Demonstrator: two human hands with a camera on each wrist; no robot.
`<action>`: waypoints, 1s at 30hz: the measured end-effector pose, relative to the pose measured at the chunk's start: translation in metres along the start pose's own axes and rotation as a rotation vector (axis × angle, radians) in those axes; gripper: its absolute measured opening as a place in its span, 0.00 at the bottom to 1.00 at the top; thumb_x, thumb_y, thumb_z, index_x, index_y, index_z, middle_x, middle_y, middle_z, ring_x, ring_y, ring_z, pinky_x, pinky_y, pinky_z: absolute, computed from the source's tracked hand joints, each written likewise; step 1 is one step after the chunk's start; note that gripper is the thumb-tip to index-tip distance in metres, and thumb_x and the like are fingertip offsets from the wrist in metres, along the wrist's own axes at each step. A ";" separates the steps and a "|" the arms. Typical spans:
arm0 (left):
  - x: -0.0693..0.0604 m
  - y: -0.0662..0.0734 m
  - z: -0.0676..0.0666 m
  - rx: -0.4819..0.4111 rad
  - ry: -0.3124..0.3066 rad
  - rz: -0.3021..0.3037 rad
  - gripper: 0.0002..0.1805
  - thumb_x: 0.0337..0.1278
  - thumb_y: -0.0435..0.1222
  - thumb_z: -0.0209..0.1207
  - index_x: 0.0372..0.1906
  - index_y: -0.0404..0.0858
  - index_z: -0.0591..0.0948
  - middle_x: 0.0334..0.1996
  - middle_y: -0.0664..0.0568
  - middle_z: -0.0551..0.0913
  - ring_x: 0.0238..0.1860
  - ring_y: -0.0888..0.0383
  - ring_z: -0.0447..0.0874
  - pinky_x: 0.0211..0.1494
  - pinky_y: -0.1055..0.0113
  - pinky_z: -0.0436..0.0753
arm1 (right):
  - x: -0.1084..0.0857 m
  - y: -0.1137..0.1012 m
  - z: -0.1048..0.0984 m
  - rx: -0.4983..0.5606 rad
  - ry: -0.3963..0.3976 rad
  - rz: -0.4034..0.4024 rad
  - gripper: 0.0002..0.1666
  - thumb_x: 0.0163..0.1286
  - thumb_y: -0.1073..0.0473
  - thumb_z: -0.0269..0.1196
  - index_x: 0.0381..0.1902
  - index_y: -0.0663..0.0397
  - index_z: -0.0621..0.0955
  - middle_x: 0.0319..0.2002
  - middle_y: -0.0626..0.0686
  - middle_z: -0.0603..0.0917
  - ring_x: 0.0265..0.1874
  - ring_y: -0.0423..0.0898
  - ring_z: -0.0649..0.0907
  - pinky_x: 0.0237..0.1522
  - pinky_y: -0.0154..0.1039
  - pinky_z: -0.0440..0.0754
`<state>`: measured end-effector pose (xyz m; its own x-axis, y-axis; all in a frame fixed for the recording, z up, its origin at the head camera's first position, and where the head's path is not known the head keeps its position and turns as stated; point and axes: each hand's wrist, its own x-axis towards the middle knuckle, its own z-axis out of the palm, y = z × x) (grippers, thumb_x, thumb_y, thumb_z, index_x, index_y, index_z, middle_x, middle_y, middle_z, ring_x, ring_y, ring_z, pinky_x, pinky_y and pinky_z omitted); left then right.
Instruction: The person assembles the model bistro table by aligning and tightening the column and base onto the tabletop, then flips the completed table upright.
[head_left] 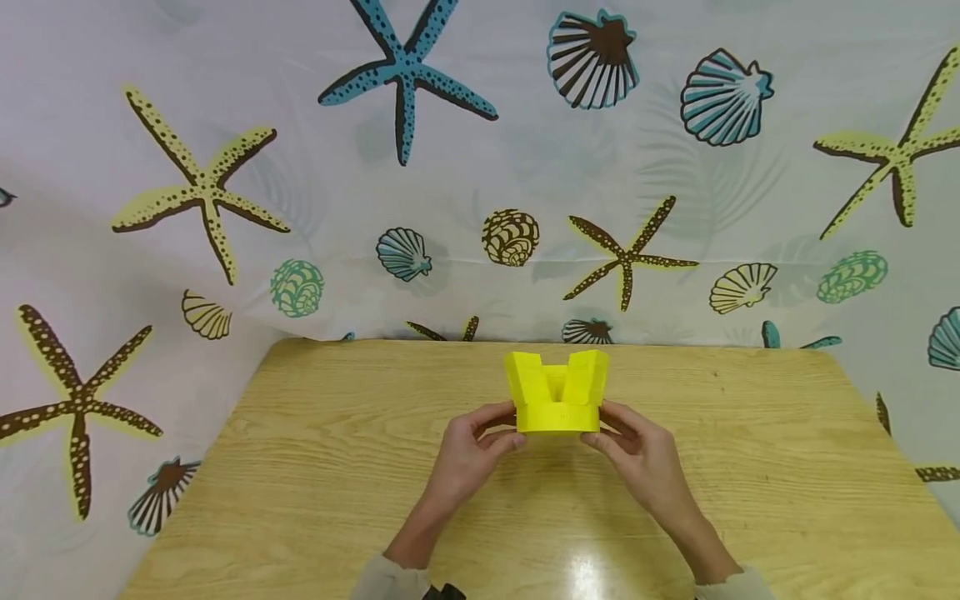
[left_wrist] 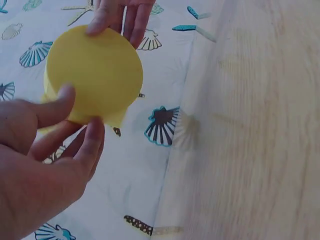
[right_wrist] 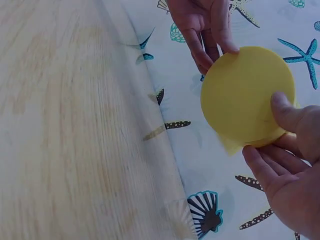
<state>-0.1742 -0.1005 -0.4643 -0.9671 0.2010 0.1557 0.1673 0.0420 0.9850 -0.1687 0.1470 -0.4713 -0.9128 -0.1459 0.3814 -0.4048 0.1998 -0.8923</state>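
Note:
Both hands hold up a bright yellow plastic piece (head_left: 558, 417) with a round base and slanted blocks rising from it. My left hand (head_left: 472, 450) pinches the base's left side between thumb and fingers. On the opposite side, my right hand (head_left: 648, 458) pinches it the same way. Each wrist view shows the smooth, flat, disc-shaped underside (left_wrist: 95, 75), with a thumb lying on it and fingers curled behind the rim. In the right wrist view, a pointed yellow corner (right_wrist: 229, 145) sticks out past the disc. The piece's exact kind cannot be told.
A light wood-grain table (head_left: 337, 450) lies beneath the hands. Behind it and at both sides hangs a white cloth (head_left: 465, 183) printed with starfish and shells, meeting the table's back edge. A small black object (head_left: 444, 592) shows by the left sleeve.

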 end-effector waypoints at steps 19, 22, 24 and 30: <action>-0.006 -0.004 0.018 0.037 0.191 0.065 0.13 0.67 0.29 0.64 0.54 0.33 0.81 0.53 0.40 0.78 0.47 0.46 0.89 0.50 0.60 0.89 | -0.003 -0.002 0.015 0.053 0.111 0.040 0.23 0.65 0.68 0.72 0.58 0.59 0.80 0.62 0.56 0.80 0.41 0.51 0.90 0.42 0.39 0.89; -0.006 -0.003 0.016 0.031 0.179 0.100 0.16 0.68 0.29 0.64 0.58 0.35 0.81 0.56 0.41 0.78 0.48 0.45 0.89 0.49 0.60 0.89 | -0.002 -0.002 0.013 0.048 0.068 0.028 0.26 0.68 0.67 0.70 0.63 0.55 0.78 0.63 0.56 0.79 0.40 0.50 0.89 0.43 0.38 0.89; -0.006 -0.003 0.014 0.027 0.170 0.123 0.18 0.68 0.28 0.63 0.60 0.36 0.81 0.57 0.42 0.78 0.48 0.45 0.89 0.49 0.60 0.89 | -0.002 -0.002 0.012 0.037 0.039 0.010 0.27 0.70 0.66 0.69 0.65 0.52 0.77 0.64 0.56 0.79 0.39 0.49 0.89 0.42 0.41 0.90; -0.006 -0.005 0.012 0.058 0.119 0.125 0.18 0.70 0.29 0.62 0.62 0.37 0.82 0.57 0.42 0.80 0.48 0.43 0.88 0.50 0.60 0.89 | -0.004 0.000 0.007 0.025 -0.019 -0.009 0.21 0.74 0.65 0.65 0.63 0.54 0.79 0.62 0.56 0.81 0.37 0.48 0.89 0.39 0.50 0.90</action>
<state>-0.1672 -0.0905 -0.4709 -0.9533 0.0910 0.2881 0.2954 0.0807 0.9520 -0.1645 0.1405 -0.4751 -0.9079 -0.1658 0.3850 -0.4112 0.1741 -0.8948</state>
